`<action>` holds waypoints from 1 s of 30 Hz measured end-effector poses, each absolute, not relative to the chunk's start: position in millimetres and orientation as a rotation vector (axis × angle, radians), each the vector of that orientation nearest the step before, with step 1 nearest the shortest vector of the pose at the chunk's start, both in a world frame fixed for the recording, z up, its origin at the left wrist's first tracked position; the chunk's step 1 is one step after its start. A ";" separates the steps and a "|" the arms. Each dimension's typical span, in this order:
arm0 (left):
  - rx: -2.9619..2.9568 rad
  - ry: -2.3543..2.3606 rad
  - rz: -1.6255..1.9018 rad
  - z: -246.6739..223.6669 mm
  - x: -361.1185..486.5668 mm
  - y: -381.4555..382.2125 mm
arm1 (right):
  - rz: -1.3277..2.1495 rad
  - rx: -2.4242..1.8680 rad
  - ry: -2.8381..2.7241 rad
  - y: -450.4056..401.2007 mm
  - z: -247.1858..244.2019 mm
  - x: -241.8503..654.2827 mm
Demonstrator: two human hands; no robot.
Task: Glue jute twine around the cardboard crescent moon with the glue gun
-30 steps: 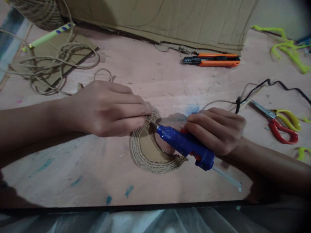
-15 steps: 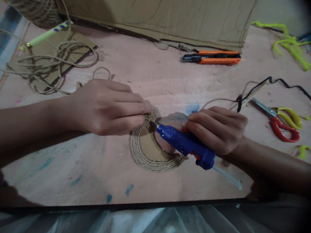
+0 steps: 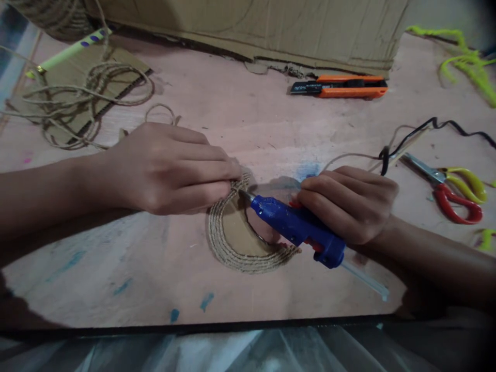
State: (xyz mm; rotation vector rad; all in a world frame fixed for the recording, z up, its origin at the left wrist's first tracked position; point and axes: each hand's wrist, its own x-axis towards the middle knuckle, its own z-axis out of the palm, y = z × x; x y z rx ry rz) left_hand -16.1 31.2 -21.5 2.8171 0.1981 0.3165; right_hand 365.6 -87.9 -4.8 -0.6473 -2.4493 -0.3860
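In the middle of the table lies a crescent-shaped piece of cardboard (image 3: pixel 239 232) with rows of jute twine (image 3: pixel 232 258) along its outer edge. My left hand (image 3: pixel 178 168) is closed over its upper end, the fingertips pressed together on the twine; what lies under them is hidden. Gripped in my right hand (image 3: pixel 349 204) is a blue hot glue gun (image 3: pixel 298 222). Its metal nozzle points left and meets the twine-covered end beside my left fingertips. A clear glue stick (image 3: pixel 366 281) sticks out of the gun's back end.
An orange utility knife (image 3: pixel 341 87) lies below a large cardboard sheet (image 3: pixel 290 31). Scissors (image 3: pixel 445 186) and a black cord (image 3: pixel 434 121) are at the right, with yellow-green yarn (image 3: pixel 465 59) behind. Loose twine (image 3: pixel 96 85), a cardboard scrap (image 3: pixel 127 62) and a glue-stick-like pale green tube (image 3: pixel 73 51) lie upper left.
The camera view has shifted slightly. Both hands, the glue gun and the twine-edged cardboard keep nearly the same places relative to each other.
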 end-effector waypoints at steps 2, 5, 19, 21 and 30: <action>2.834 0.188 0.317 -20.6 -16.4 30.7 | -0.445 -0.617 -2.455 -87.5 -3.8 365.6; 2.851 0.167 0.363 -20.8 -16.6 31.0 | -0.360 -0.684 -2.497 -88.0 -1.6 367.5; 3.077 -0.218 0.846 -13.6 -7.6 31.4 | -0.499 -0.608 -2.552 -84.5 2.2 367.5; 3.076 -0.237 0.846 -13.1 -6.8 31.1 | -0.507 -0.611 -2.557 -84.6 1.8 367.2; 2.933 0.044 0.530 -22.4 -18.1 34.2 | -0.509 -0.620 -2.549 -83.6 1.5 369.0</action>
